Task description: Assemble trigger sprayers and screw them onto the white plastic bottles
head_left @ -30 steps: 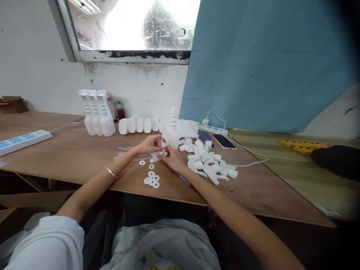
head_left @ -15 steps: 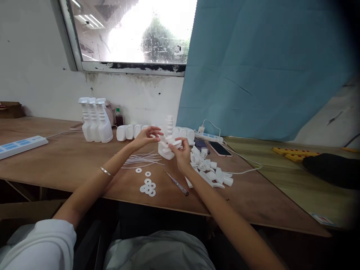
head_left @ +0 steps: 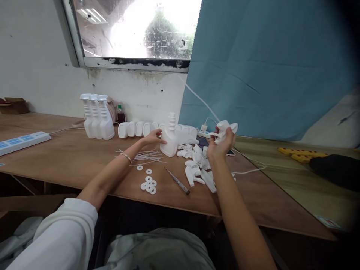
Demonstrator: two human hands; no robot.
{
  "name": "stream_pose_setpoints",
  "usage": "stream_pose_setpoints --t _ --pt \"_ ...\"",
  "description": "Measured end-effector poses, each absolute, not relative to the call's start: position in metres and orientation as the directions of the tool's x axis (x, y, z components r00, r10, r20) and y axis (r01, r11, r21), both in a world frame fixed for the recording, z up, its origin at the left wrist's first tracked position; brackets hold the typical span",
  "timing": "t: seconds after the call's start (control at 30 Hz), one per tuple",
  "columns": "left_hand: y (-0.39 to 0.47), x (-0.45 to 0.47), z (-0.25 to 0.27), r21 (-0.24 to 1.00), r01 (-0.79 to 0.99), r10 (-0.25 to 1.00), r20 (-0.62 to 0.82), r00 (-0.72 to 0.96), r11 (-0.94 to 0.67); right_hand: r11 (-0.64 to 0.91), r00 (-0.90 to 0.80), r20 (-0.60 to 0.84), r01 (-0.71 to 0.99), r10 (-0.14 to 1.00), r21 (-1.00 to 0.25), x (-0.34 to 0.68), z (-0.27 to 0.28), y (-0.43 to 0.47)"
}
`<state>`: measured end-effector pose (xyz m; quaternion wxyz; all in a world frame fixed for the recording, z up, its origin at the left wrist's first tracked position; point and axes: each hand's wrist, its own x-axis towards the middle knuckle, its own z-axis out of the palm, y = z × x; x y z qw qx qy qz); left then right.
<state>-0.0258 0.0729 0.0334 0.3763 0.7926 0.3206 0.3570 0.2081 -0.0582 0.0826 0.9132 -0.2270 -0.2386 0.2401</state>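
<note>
A white spray bottle point(head_left: 169, 141) with a ribbed neck and no head on it stands upright on the table. My left hand point(head_left: 154, 138) grips its left side, thumb in front and the other fingers partly hidden behind. Raised to the right of the bottle, my right hand point(head_left: 222, 145) is closed around a white trigger spray head point(head_left: 224, 129). From that head a thin white dip tube point(head_left: 201, 99) slants up and to the left.
Loose spray-head parts point(head_left: 194, 172) lie below my right hand. A screwdriver point(head_left: 177, 181), white washers point(head_left: 149, 185) and thin tubes point(head_left: 147, 156) lie nearer me. Assembled bottles point(head_left: 98, 120) stand at the left, with bottles lying point(head_left: 139, 129) along the wall. A power strip point(head_left: 25, 142) sits far left.
My right hand has moved right and up, away from the bottle, and now holds the spray head with its tube. My left hand has come onto the bottle's side.
</note>
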Motion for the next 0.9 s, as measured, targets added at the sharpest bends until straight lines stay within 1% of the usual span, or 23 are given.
stream_pose_setpoints --t 0.1,0.17,0.23,0.3,0.37,0.43,0.53,0.6,0.7,0.8,0.9 --pt "0.067 -0.025 0.03 0.833 0.19 0.782 0.373 0.499 -0.519 0.778 0.773 0.314 -0.34 0.551 -0.528 0.206 0.083 -0.06" --pt "0.063 -0.025 0.027 0.876 0.094 0.777 0.365 0.513 -0.473 0.78 0.774 0.311 -0.347 0.552 -0.521 0.206 0.083 -0.061" --pt "0.059 -0.025 0.026 0.893 0.01 0.756 0.375 0.537 -0.451 0.783 0.771 0.32 -0.346 0.551 -0.517 0.206 0.083 -0.061" --pt "0.053 -0.029 0.029 0.87 -0.002 0.743 0.422 0.519 -0.493 0.787 0.764 0.337 -0.339 0.55 -0.516 0.207 0.083 -0.062" --pt "0.048 -0.039 0.034 0.812 0.065 0.752 0.502 0.428 -0.58 0.791 0.758 0.359 -0.321 0.545 -0.521 0.207 0.083 -0.062" --pt "0.043 -0.056 0.042 0.72 0.191 0.74 0.608 0.289 -0.667 0.794 0.753 0.383 -0.292 0.535 -0.533 0.208 0.082 -0.062" --pt "0.038 -0.087 0.051 0.537 0.424 0.621 0.779 0.082 -0.73 0.787 0.742 0.412 -0.248 0.529 -0.565 0.208 0.081 -0.061" --pt "0.038 -0.106 0.051 0.46 0.558 0.537 0.843 -0.031 -0.691 0.777 0.737 0.419 -0.224 0.53 -0.588 0.208 0.08 -0.06" --pt "0.039 -0.124 0.047 0.422 0.697 0.47 0.872 -0.137 -0.579 0.757 0.719 0.433 -0.197 0.544 -0.623 0.207 0.079 -0.06" --pt "0.042 -0.133 0.042 0.418 0.776 0.445 0.873 -0.199 -0.473 0.739 0.698 0.446 -0.177 0.56 -0.651 0.206 0.078 -0.06" --pt "0.043 -0.137 0.04 0.425 0.813 0.43 0.869 -0.243 -0.399 0.735 0.7 0.443 -0.173 0.56 -0.656 0.204 0.079 -0.061"
